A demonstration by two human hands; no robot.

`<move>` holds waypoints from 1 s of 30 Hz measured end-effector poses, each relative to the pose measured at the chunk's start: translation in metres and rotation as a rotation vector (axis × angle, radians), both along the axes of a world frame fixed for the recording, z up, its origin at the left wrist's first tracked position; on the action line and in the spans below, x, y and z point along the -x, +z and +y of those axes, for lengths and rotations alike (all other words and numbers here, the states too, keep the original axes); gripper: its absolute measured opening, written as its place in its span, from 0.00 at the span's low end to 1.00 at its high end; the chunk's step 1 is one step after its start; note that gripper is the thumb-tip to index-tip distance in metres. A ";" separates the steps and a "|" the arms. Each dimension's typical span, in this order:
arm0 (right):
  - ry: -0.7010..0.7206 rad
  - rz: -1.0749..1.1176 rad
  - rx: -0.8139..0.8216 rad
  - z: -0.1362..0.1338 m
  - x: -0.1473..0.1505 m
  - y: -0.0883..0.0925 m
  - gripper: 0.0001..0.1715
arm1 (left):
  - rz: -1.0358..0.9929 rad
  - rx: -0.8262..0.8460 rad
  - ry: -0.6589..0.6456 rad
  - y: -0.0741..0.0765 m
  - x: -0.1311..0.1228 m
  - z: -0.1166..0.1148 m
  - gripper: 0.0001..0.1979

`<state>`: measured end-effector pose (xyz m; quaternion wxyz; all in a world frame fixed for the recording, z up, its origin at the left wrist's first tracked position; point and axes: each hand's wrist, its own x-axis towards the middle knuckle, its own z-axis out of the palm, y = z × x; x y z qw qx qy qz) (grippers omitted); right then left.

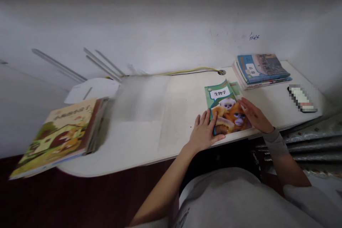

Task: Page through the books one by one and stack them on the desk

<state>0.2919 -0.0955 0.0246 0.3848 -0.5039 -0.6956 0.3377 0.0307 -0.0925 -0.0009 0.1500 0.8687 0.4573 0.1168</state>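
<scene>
Hands both rest on one closed textbook [227, 108], its cover showing two golden monkeys under a green band with a white title label. It lies face up on the white desk [149, 131], close to the near edge. The left hand [204, 133] lies flat against the book's near left corner, fingers reaching onto the cover. The right hand [253, 115], in a grey sleeve, lies flat over its right edge. The hands are apart with fingers loosely spread, pressing or steadying rather than clamped on anything. Judging from how things lie, the book is neither opened nor lifted, and it belongs to neither pile on the desk. A green sheet or thin book [235, 87] peeks out from under its far right corner. Beyond the textbook to the right, against the wall, sits a neat stack of books [260, 69] with a blue cover on top, so some gathering looks done there. Well to the textbook's left, a looser pile of picture books [64, 133] hangs over the desk's end and seems less settled. No box, tray or bin shows anywhere; the two piles are the only groupings. Right of the textbook and nearer than the blue stack lies a dark phone [301, 98]. Behind the textbook a yellow cable [187, 72] runs along the wall, and far left of the book lies a white sheet of paper [93, 89].
</scene>
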 end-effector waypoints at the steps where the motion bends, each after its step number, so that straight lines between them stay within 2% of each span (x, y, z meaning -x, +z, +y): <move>1: 0.065 -0.006 -0.019 0.000 0.007 0.006 0.37 | -0.088 0.026 -0.004 0.002 0.002 0.000 0.47; 3: 0.150 -0.079 -0.080 0.001 0.024 0.014 0.34 | -0.326 0.070 0.047 0.005 0.005 -0.001 0.40; 6: 0.219 -0.231 -0.186 0.003 0.054 0.012 0.31 | -0.740 0.213 0.209 0.009 0.002 -0.004 0.29; 9: 0.255 -0.317 -0.288 0.008 0.074 0.005 0.31 | -1.036 0.385 0.308 0.009 -0.006 -0.007 0.29; 11: 0.243 -0.370 -0.341 0.012 0.079 0.002 0.31 | -1.107 0.404 0.356 0.008 -0.007 -0.007 0.30; 15: 0.220 -0.582 -0.340 0.022 0.085 0.004 0.34 | -1.035 0.343 0.464 0.012 0.008 -0.004 0.24; 20: 0.253 -0.795 -0.298 0.028 0.108 0.001 0.34 | -0.944 0.531 0.456 0.018 0.044 -0.020 0.35; 23: 0.232 -0.825 -0.302 0.027 0.119 -0.007 0.32 | -0.842 0.535 0.442 0.015 0.065 -0.039 0.36; 26: 0.206 -0.837 -0.308 0.027 0.119 -0.014 0.29 | -0.706 0.395 0.462 0.010 0.081 -0.049 0.35; 28: 0.170 -0.844 -0.314 0.027 0.116 -0.015 0.28 | -0.577 0.209 0.497 0.006 0.086 -0.046 0.32; 30: 0.127 -0.871 -0.330 0.027 0.115 -0.012 0.28 | -0.448 0.030 0.480 0.001 0.087 -0.038 0.27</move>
